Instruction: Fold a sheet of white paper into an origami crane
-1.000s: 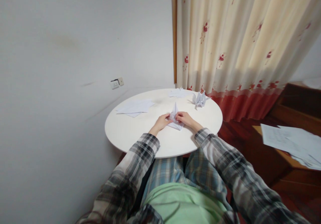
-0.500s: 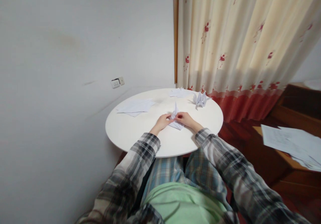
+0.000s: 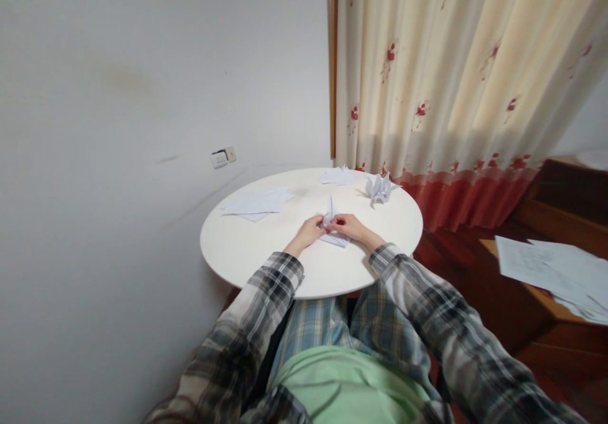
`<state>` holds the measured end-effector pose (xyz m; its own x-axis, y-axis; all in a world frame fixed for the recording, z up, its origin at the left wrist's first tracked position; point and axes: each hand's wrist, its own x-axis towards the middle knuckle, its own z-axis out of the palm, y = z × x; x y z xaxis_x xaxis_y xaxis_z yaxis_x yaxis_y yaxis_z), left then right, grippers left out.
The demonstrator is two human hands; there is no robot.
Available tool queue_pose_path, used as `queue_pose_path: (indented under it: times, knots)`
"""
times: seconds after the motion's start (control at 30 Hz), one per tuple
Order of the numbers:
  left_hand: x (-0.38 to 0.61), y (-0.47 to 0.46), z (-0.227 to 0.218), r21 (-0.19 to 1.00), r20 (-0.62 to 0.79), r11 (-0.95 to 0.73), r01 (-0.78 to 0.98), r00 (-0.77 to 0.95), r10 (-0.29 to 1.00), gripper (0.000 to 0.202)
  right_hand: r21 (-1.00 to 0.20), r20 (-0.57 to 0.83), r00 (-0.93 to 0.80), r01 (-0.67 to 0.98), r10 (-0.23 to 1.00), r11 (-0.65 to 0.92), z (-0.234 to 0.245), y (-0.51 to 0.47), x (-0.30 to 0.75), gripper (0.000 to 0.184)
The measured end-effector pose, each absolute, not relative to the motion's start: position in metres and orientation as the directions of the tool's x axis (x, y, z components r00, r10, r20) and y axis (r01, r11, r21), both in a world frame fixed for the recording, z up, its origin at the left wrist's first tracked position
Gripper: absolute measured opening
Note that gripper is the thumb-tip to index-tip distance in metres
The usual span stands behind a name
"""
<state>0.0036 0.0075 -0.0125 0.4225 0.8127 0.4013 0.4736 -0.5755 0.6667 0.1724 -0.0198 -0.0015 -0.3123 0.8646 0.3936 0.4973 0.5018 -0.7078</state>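
A small white paper piece, partly folded (image 3: 331,212), stands between my two hands on the round white table (image 3: 247,253). One point of it sticks up above my fingers and a flat flap lies on the table under them. My left hand (image 3: 310,230) pinches its left side with fingers curled. From the right, my right hand (image 3: 348,226) pinches it too, fingertips pressed together against the paper. Both plaid sleeves rest near the table's front edge.
A finished folded paper figure (image 3: 379,187) sits at the table's far right. Flat white sheets (image 3: 257,202) lie at the far left, another paper (image 3: 339,175) at the back. A floral curtain (image 3: 451,82) hangs behind; loose papers (image 3: 551,269) lie on a wooden bench at right.
My fingers have shifted slightly on the paper piece, and its raised point sits a little lower. The hands stay in the same spot.
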Motion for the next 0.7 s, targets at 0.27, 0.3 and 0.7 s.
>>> queue_pose_path:
  times: [0.27,0.3,0.7]
  knots:
    - [0.005,0.004,-0.010,0.715,0.405,-0.560,0.418,0.406,0.819,0.039,-0.719,0.430,-0.263,0.479,0.864,0.504,0.002,-0.021,0.171,0.022]
    - [0.005,0.003,-0.010,0.730,0.407,-0.555,0.399,0.399,0.822,0.045,-0.724,0.431,-0.266,0.469,0.862,0.507,0.003,-0.022,0.171,0.020]
    - [0.011,-0.003,-0.007,0.746,0.409,-0.551,0.375,0.395,0.822,0.075,-0.766,0.460,-0.287,0.351,0.840,0.539,0.002,-0.022,0.171,0.017]
